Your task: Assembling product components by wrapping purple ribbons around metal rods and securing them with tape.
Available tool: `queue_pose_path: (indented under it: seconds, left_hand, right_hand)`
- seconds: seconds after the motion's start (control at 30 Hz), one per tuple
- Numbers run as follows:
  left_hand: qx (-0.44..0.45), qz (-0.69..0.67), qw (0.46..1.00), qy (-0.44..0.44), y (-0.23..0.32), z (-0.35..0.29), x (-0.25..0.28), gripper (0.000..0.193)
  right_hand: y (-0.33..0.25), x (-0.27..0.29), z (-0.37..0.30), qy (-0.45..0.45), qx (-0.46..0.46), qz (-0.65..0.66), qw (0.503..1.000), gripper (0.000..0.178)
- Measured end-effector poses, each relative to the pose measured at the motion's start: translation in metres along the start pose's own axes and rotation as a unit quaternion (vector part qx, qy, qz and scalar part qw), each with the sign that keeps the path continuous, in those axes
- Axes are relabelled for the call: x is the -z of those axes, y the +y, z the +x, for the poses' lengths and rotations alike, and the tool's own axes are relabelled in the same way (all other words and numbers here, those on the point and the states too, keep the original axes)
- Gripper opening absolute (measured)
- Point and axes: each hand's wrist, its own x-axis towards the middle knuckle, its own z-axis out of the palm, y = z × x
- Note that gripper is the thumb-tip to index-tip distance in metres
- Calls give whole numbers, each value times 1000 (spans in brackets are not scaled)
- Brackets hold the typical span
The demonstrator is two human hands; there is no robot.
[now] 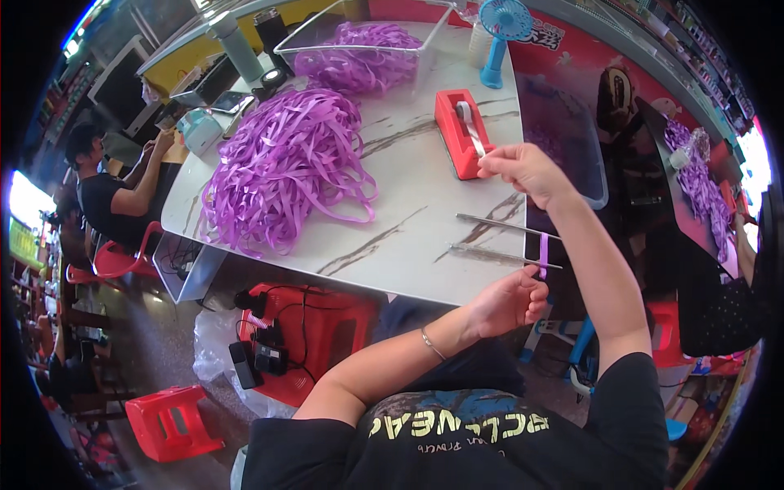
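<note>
My right hand (527,173) pinches the loose end of a whitish strip of tape (475,139) at the front of a red tape dispenser (459,135). Two thin metal rods (500,222) stick out past the table's right edge. Around them, near their outer ends, runs a narrow purple ribbon (544,245). Just below it is my left hand (508,304), fingers curled in and the thumb and forefinger closed at the ribbon's lower end. A large tangled heap of purple ribbons (286,163) lies on the table, left of the dispenser.
A clear bin (425,57) at the back holds more purple ribbon. Beside it stand a blue handheld fan (495,49) and a grey-green bottle (235,47). Red stools (175,425) are on the floor, one bearing cables and adapters. Another person (114,180) sits at the left.
</note>
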Motion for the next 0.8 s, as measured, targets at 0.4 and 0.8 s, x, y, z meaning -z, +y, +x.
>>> queue_pose_path:
  seconds: [0.4,0.8]
  left_hand:
    - [-5,-18,1000,-2,0,1,-1,15]
    - [-8,-31,999,1,0,2,0,21]
  right_hand:
    - [35,-19,9,182,82,-133,971,28]
    - [40,14,-14,68,95,-217,969,20]
